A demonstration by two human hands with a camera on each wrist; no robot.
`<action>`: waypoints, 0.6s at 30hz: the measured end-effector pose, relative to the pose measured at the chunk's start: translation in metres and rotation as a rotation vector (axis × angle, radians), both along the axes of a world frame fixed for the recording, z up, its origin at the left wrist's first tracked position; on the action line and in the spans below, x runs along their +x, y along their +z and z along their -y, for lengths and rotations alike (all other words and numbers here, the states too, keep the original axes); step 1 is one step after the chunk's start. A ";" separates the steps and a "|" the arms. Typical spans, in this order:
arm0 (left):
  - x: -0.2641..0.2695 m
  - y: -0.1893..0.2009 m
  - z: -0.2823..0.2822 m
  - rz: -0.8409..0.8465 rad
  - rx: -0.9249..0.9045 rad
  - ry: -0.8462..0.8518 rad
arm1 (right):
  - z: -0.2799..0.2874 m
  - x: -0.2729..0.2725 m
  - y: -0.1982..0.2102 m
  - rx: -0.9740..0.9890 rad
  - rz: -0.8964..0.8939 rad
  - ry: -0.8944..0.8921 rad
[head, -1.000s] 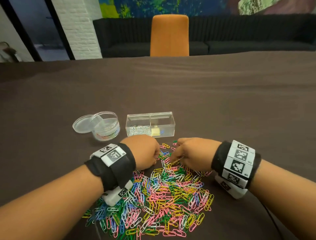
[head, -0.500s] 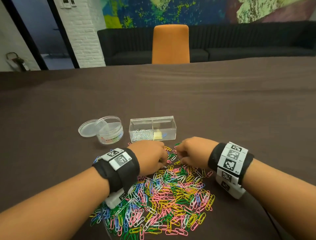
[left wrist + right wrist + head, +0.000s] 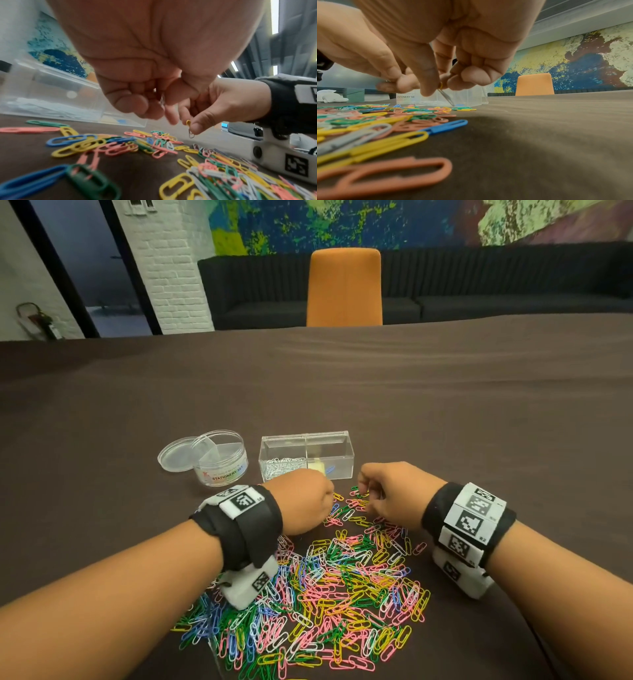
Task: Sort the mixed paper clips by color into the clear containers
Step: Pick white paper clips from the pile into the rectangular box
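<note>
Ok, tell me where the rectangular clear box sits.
Head view: the rectangular clear box stands on the table just beyond both hands, right of the round tub.

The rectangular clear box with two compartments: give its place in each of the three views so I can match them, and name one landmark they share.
Head: the rectangular clear box stands at centre, just beyond both hands, right of the round tub.
Left wrist: it lies at left middle, behind the left hand.
Right wrist: it sits at centre, behind the fingertips of the right hand.
Shared landmark: the pile of coloured clips in front of the box.
</note>
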State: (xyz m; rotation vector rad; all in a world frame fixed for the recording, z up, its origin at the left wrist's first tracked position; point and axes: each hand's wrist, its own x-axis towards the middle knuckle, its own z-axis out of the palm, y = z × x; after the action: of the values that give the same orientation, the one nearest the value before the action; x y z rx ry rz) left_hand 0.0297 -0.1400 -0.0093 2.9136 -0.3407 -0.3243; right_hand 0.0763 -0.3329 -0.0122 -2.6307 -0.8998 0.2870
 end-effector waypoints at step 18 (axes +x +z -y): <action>0.017 -0.010 0.017 -0.028 0.057 0.010 | 0.002 0.007 -0.001 0.056 -0.032 -0.028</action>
State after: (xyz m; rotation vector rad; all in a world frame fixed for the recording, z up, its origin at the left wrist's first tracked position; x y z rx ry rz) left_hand 0.0468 -0.1571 -0.0194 2.9626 -0.3170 -0.3797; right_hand 0.0834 -0.3348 -0.0136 -2.5774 -0.8481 0.2919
